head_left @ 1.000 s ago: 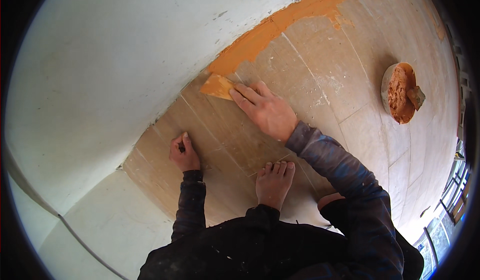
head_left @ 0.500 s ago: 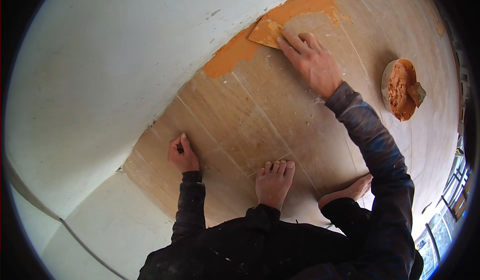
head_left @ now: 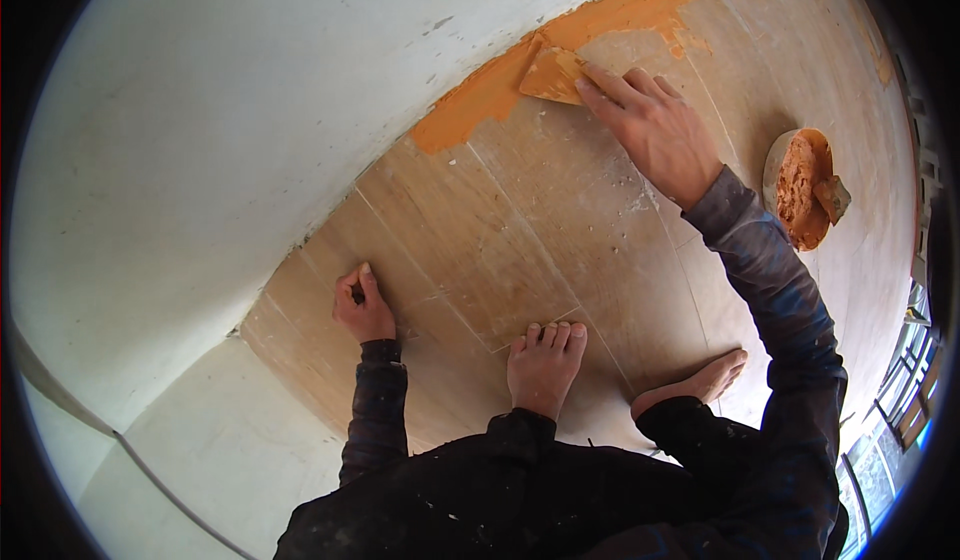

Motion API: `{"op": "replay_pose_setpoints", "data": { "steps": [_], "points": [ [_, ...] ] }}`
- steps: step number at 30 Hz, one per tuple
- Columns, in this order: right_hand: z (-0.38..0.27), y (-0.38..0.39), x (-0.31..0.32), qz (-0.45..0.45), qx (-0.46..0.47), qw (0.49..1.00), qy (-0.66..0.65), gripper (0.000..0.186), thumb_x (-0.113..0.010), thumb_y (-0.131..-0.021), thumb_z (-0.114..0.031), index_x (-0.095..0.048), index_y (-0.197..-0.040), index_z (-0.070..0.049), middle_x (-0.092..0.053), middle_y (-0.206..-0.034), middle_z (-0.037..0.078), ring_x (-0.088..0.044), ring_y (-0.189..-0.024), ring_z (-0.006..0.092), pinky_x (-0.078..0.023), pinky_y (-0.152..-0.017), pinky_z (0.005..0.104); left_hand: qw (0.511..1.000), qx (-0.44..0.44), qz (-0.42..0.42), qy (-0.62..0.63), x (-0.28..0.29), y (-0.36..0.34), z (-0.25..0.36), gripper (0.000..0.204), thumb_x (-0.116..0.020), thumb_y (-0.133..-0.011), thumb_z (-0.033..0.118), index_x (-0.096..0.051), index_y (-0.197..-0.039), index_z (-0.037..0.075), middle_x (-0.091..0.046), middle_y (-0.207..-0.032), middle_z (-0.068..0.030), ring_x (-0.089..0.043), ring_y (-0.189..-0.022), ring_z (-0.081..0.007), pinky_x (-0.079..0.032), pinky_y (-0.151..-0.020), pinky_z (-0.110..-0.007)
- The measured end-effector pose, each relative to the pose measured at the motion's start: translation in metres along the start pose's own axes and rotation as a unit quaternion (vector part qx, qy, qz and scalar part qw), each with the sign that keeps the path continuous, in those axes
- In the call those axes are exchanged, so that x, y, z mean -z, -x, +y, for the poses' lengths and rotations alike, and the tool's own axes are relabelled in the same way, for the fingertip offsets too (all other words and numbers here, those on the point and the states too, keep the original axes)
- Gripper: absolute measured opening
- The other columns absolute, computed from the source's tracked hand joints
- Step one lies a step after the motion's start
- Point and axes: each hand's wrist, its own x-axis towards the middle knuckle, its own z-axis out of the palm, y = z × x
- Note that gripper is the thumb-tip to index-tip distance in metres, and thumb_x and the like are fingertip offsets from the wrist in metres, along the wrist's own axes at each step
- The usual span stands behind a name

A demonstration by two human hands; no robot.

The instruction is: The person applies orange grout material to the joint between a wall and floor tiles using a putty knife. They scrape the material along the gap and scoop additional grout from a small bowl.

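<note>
My right hand (head_left: 655, 125) grips a flat putty scraper (head_left: 553, 72) smeared with orange paste. The scraper's edge lies on a band of orange filler (head_left: 465, 108) spread over the wood-look floor where it meets the white wall. Lower left, my left hand (head_left: 363, 298) is held over the floor with thumb and fingertips pinched together. Whatever the pinch may hold is hidden. Right of my right forearm, a round tub (head_left: 800, 185) contains thick orange paste, and a small crusted scraper (head_left: 832, 198) rests across its rim.
My bare feet (head_left: 548, 365) are on the wood-look floor (head_left: 520, 230). A white wall (head_left: 250, 110) rises along the left and far side. A dark cable (head_left: 180, 505) runs over the pale surface at lower left. Metal frames (head_left: 890, 440) show at the far right rim.
My right hand has drawn the scraper a little to the right along the filler band. My left hand has barely moved.
</note>
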Motion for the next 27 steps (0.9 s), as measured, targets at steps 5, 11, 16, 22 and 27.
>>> {"op": "replay_pose_setpoints", "data": {
  "steps": [5, 11, 16, 22, 27],
  "points": [
    [0.006, -0.006, -0.02, 0.031, -0.02, 0.999, -0.006, 0.047, -0.057, -0.088, -0.009, -0.06, -0.134, -0.002, -0.057, -0.141, 0.008, -0.06, -0.107, 0.0261, -0.053, -0.094, 0.0379, 1.0, 0.014, -0.006, 0.023, -0.004, 0.002, -0.002, 0.014, -0.074, -0.096, 0.014, -0.068, -0.089, 0.003, -0.059, -0.071, 0.0002, -0.049, -0.063, -0.0082, -0.042, -0.059, -0.026],
    [-0.009, 0.006, -0.014, 0.007, -0.049, 0.997, -0.056, 0.048, -0.056, -0.089, -0.009, -0.059, -0.136, -0.001, -0.056, -0.142, 0.008, -0.06, -0.108, 0.0272, -0.054, -0.094, 0.0384, 1.0, 0.001, -0.004, -0.011, 0.0, 0.001, -0.005, 0.015, -0.074, -0.096, 0.014, -0.067, -0.089, 0.003, -0.059, -0.071, 0.0005, -0.049, -0.064, -0.0081, -0.042, -0.06, -0.026],
    [-0.009, 0.0, -0.021, 0.04, -0.09, 0.994, -0.048, 0.048, -0.056, -0.089, -0.008, -0.059, -0.136, -0.001, -0.057, -0.142, 0.007, -0.06, -0.108, 0.027, -0.054, -0.094, 0.0386, 1.0, 0.012, 0.009, 0.007, -0.002, 0.001, -0.006, 0.014, -0.075, -0.096, 0.014, -0.068, -0.089, 0.003, -0.059, -0.071, 0.0, -0.049, -0.063, -0.0086, -0.042, -0.059, -0.027],
    [-0.025, -0.005, -0.037, 0.043, -0.117, 0.989, -0.079, 0.048, -0.054, -0.091, -0.009, -0.058, -0.138, -0.004, -0.057, -0.142, 0.007, -0.06, -0.111, 0.0272, -0.054, -0.095, 0.0387, 1.0, -0.008, 0.008, -0.008, -0.002, 0.001, -0.009, 0.014, -0.075, -0.096, 0.014, -0.069, -0.089, 0.003, -0.059, -0.071, 0.0005, -0.047, -0.063, -0.0087, -0.041, -0.059, -0.027],
    [-0.037, 0.003, -0.029, 0.059, -0.099, 0.977, -0.177, 0.058, -0.065, -0.082, -0.003, -0.057, -0.14, -0.005, -0.059, -0.141, 0.008, -0.059, -0.112, 0.0287, -0.054, -0.096, 0.0385, 1.0, -0.007, 0.011, -0.003, -0.001, 0.002, -0.008, 0.015, -0.075, -0.096, 0.015, -0.069, -0.089, 0.003, -0.059, -0.071, 0.0005, -0.047, -0.063, -0.0087, -0.041, -0.058, -0.026]
  ]
}}
